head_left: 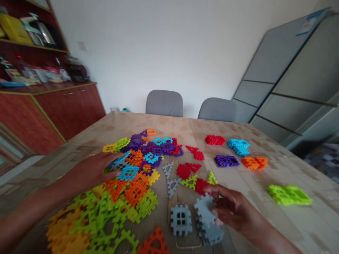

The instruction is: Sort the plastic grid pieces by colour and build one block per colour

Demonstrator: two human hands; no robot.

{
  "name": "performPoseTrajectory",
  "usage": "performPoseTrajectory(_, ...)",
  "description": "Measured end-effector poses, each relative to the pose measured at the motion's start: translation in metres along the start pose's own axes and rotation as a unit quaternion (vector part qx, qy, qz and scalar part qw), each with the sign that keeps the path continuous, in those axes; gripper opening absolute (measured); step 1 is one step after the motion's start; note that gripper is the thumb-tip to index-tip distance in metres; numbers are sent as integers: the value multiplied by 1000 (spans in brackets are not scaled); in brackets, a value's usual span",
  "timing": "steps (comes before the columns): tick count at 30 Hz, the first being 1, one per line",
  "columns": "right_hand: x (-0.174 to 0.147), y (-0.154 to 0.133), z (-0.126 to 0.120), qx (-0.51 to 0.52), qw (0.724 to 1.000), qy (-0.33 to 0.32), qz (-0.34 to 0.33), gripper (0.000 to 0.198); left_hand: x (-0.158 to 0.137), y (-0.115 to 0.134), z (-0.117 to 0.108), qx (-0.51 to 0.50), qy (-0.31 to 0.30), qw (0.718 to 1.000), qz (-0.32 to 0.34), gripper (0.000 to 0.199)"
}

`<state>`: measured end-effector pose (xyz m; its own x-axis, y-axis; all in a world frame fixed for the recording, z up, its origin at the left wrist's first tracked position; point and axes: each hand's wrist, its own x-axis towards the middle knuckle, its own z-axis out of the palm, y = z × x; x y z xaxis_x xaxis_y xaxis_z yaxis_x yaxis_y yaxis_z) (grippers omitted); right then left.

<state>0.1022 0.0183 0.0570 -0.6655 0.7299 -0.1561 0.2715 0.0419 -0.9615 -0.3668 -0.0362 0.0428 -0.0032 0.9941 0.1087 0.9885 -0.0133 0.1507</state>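
Note:
My left hand [99, 168] reaches over a mixed pile of interlocking plastic building tiles, finger and thumb spread around a grey window tile [121, 165]. A blue window tile [129, 173] lies by the thumb. Over at the right, my right hand [234, 208] pinches a grey toothed tile [204, 207] above more grey tiles [212, 234] stacked on the table. A single grey window tile [181, 219] lies just left of that stack. Beyond the right fingertips sits a red tile [201, 185], with a lime triangle [212, 178] behind it.
Colour-sorted stacks stand on the right: red [215, 140], blue [238, 146], purple [226, 161], orange [254, 163] and lime [289, 194]. Loose grey triangles [173, 186] lie mid-table. Lime tiles [103, 211] and yellow tiles [67, 231] fill the near left. Two grey chairs [164, 102] stand behind the table.

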Motion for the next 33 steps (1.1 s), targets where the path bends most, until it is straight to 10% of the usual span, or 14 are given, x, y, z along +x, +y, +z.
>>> performPoseTrajectory(8,-14,14,5,-172,985,19,5,29,2,14,3,40,1,999,-25,62)
performPoseTrajectory(15,-31,8,-11,-364,931,2,4,59,4,11,10,71,20,997,-34,69)
performPoseTrajectory(20,-31,4,-11,-353,929,-110,13,89,4,8,13,65,7,998,-26,68)
performPoseTrajectory(33,-18,-15,-4,-360,923,-72,-115,62,-2,-13,19,-115,50,991,-47,60)
